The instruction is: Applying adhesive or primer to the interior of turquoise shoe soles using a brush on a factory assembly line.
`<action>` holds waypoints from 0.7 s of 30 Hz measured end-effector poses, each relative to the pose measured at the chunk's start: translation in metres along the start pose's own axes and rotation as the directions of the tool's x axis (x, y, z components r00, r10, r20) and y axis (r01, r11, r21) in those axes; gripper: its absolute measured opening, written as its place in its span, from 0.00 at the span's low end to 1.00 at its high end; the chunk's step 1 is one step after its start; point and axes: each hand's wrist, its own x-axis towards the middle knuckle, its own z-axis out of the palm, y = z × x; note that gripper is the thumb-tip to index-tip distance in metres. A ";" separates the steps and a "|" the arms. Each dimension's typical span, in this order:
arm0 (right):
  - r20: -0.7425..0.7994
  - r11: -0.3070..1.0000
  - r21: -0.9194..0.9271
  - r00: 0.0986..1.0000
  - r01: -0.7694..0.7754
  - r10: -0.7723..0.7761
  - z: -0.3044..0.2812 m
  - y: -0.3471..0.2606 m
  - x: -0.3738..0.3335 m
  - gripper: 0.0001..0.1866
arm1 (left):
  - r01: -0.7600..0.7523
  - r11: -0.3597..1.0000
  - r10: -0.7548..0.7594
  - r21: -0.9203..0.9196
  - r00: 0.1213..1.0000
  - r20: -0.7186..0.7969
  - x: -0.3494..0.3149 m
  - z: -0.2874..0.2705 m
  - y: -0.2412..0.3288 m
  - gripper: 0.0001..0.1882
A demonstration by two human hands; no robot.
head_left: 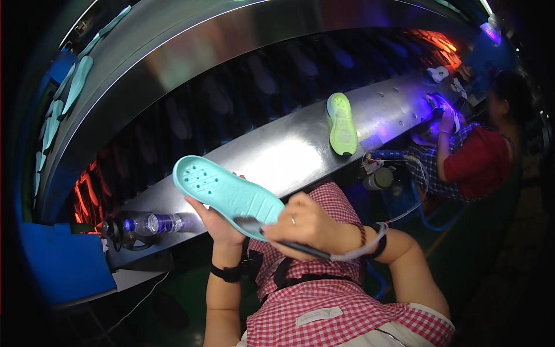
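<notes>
The person sits at a long shiny metal tabletop that curves away under a big metal hood. The left hand is cupped under a light blue shoe sole and grips it from below, holding it up in the air just above the lap, with the bumpy bottom side facing up. The right hand is closed around a dark brush. The bristle end touches the near end of the sole, close to the left thumb. A thin hose runs back from the brush handle past the right wrist.

To do this part well, I think the left hand should keep the sole tipped and steady so the whole face can be seen. The brush should go in even strokes from one end to the other, right out to the rim, without missing spots. The fingers underneath should stay off the wet side.

A yellow-green sole lies further along the tabletop, well apart. A plastic water bottle lies on its side at the left. Far to the right, another person in a red top works under purple light.
</notes>
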 end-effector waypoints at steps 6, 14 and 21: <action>0.255 0.908 0.360 0.959 -0.214 0.125 -0.046 0.004 0.016 0.11 | 0.027 1.000 -0.027 0.004 0.999 0.030 -0.012 0.014 0.004 0.43; 0.140 0.815 0.574 0.990 -0.075 -0.007 -0.031 -0.008 0.013 0.11 | -0.121 0.992 0.114 0.028 0.976 0.185 -0.005 0.032 0.008 0.43; 0.315 0.740 0.613 0.945 -0.277 0.093 -0.047 0.001 0.009 0.13 | -0.215 0.975 0.197 0.053 0.952 0.233 -0.006 0.043 0.027 0.44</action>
